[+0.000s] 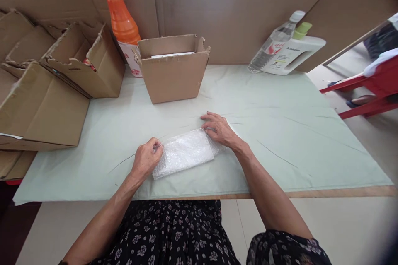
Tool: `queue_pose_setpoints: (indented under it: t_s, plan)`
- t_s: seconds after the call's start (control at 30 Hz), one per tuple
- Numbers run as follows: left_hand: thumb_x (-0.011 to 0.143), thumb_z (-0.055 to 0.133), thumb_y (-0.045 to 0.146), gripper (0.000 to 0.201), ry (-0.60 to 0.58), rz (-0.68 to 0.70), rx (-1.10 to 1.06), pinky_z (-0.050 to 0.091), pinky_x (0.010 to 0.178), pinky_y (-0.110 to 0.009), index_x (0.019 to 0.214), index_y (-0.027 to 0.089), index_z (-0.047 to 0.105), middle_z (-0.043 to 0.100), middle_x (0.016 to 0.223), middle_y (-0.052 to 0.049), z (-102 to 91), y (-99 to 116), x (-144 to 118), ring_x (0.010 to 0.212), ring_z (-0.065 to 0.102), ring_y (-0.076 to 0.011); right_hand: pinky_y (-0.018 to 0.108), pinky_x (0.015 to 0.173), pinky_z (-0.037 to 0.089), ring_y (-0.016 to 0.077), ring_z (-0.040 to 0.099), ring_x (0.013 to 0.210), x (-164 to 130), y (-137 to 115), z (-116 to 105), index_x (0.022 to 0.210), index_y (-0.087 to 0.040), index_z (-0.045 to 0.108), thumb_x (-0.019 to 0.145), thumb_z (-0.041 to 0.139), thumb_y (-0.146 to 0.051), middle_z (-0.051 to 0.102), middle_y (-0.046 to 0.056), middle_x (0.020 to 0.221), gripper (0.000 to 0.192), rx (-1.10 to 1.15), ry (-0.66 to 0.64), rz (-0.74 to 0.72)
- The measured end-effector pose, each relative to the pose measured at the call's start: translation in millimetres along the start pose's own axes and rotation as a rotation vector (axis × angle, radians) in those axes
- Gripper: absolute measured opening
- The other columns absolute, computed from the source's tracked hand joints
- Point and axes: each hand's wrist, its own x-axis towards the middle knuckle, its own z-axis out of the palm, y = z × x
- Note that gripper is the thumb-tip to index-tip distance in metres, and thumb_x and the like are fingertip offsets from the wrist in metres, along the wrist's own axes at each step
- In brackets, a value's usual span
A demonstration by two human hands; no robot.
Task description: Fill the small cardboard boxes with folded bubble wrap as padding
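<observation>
A folded sheet of bubble wrap (188, 151) lies flat on the pale green tablecloth, close to the table's front edge. At its left end my left hand (146, 156) pinches the upper corner between thumb and curled fingers. My right hand (219, 129) rests over the upper right corner, palm down, with its fingers stretched apart. Part of the wrap's right end shows under and beside that hand. Whether anything is inside the wrap I cannot tell.
Beyond my hands stands a cardboard box (174, 72) with something white inside. An orange drink bottle (124, 25) is behind it. Several open cardboard boxes (52, 103) crowd the left. At the back right lean a clear bottle (273, 45) and a white jug (295, 56). A red chair (370, 91) is beyond the table.
</observation>
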Motion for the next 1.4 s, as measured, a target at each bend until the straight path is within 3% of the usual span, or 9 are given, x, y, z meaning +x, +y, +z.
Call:
queue_pose_setpoints:
  t_s: [0.23, 0.37, 0.5, 0.63, 0.77, 1.0, 1.17, 1.27, 1.4]
  plan:
    - [0.082, 0.055, 0.040, 0.037, -0.031, -0.080, 0.028, 0.049, 0.077, -0.033, 0.113, 0.023, 0.066, 0.075, 0.095, -0.006, -5.3, 3, -4, 0.073, 0.065, -0.0206, 0.047, 0.096, 0.053, 0.0258, 0.066, 0.109, -53, -40, -10, 0.111, -0.024, 0.072, 0.094, 0.052, -0.020, 0.073, 0.008, 0.114, 0.027, 0.102, 0.306, 0.044]
    - [0.078, 0.062, 0.046, 0.064, -0.094, -0.115, 0.001, 0.053, 0.075, -0.037, 0.137, 0.020, 0.057, 0.073, 0.098, -0.008, -14.1, -7, -16, 0.068, 0.063, -0.0201, 0.044, 0.086, 0.056, 0.0246, 0.066, 0.099, -78, -89, 7, 0.111, -0.021, 0.072, 0.095, 0.053, -0.018, 0.073, 0.010, 0.108, 0.025, 0.131, 0.290, -0.032]
    - [0.076, 0.065, 0.049, 0.079, -0.201, -0.189, -0.351, 0.053, 0.057, -0.031, 0.144, 0.015, 0.045, 0.068, 0.083, -0.002, -21.0, -19, -28, 0.060, 0.060, -0.0163, 0.044, 0.094, 0.055, 0.0248, 0.064, 0.109, -78, -127, 36, 0.126, -0.020, 0.066, 0.095, 0.051, -0.018, 0.070, 0.012, 0.119, 0.034, 0.232, 0.186, -0.054]
    - [0.073, 0.071, 0.046, 0.075, -0.289, -0.209, -0.667, 0.053, 0.053, -0.025, 0.136, 0.013, 0.047, 0.064, 0.077, 0.001, -23.4, -4, -28, 0.056, 0.059, -0.0121, 0.046, 0.096, 0.054, 0.0257, 0.063, 0.108, -68, -133, 54, 0.126, -0.018, 0.063, 0.094, 0.049, -0.016, 0.070, 0.012, 0.121, 0.035, 0.258, 0.077, -0.004]
    - [0.075, 0.074, 0.044, 0.076, -0.353, -0.164, -0.791, 0.056, 0.055, -0.026, 0.138, 0.013, 0.045, 0.061, 0.072, 0.003, -13.7, 33, -14, 0.058, 0.063, -0.0130, 0.039, 0.089, 0.055, 0.0207, 0.066, 0.096, -67, -123, 48, 0.122, -0.020, 0.063, 0.096, 0.043, -0.014, 0.073, 0.008, 0.108, 0.033, 0.397, 0.025, 0.063]
    - [0.086, 0.070, 0.039, 0.076, -0.386, -0.278, -0.909, 0.062, 0.070, -0.034, 0.148, 0.017, 0.032, 0.060, 0.129, -0.020, 12.4, 55, -2, 0.089, 0.074, -0.0222, 0.039, 0.090, 0.057, 0.0211, 0.067, 0.106, -113, -133, 21, 0.120, -0.027, 0.063, 0.097, 0.049, -0.015, 0.071, 0.007, 0.115, 0.030, 0.420, 0.577, 0.174]
    - [0.089, 0.064, 0.036, 0.068, -0.352, -0.264, -0.923, 0.061, 0.077, -0.034, 0.146, 0.016, 0.033, 0.059, 0.131, -0.018, 18.9, 48, -8, 0.092, 0.073, -0.0204, 0.048, 0.092, 0.052, 0.0303, 0.060, 0.121, -115, -163, 34, 0.128, -0.021, 0.060, 0.089, 0.062, -0.021, 0.064, 0.013, 0.135, 0.038, 0.186, 0.284, -0.060]
    - [0.091, 0.059, 0.034, 0.059, -0.355, -0.122, -0.782, 0.060, 0.086, -0.038, 0.143, 0.016, 0.040, 0.061, 0.128, -0.016, 16.6, 40, -11, 0.098, 0.073, -0.0219, 0.053, 0.093, 0.047, 0.0368, 0.053, 0.128, -105, -155, 53, 0.134, -0.016, 0.057, 0.086, 0.066, -0.023, 0.057, 0.018, 0.144, 0.049, -0.003, 0.207, 0.033]
    - [0.084, 0.053, 0.012, 0.048, -0.232, 0.480, -0.201, 0.051, 0.104, -0.048, 0.131, 0.021, 0.059, 0.062, 0.135, -0.014, 9.2, 17, -6, 0.123, 0.062, -0.0280, 0.050, 0.095, 0.045, 0.0341, 0.054, 0.126, -99, -131, 74, 0.135, -0.018, 0.057, 0.090, 0.062, -0.022, 0.061, 0.016, 0.139, 0.045, -0.060, 0.289, 0.075]
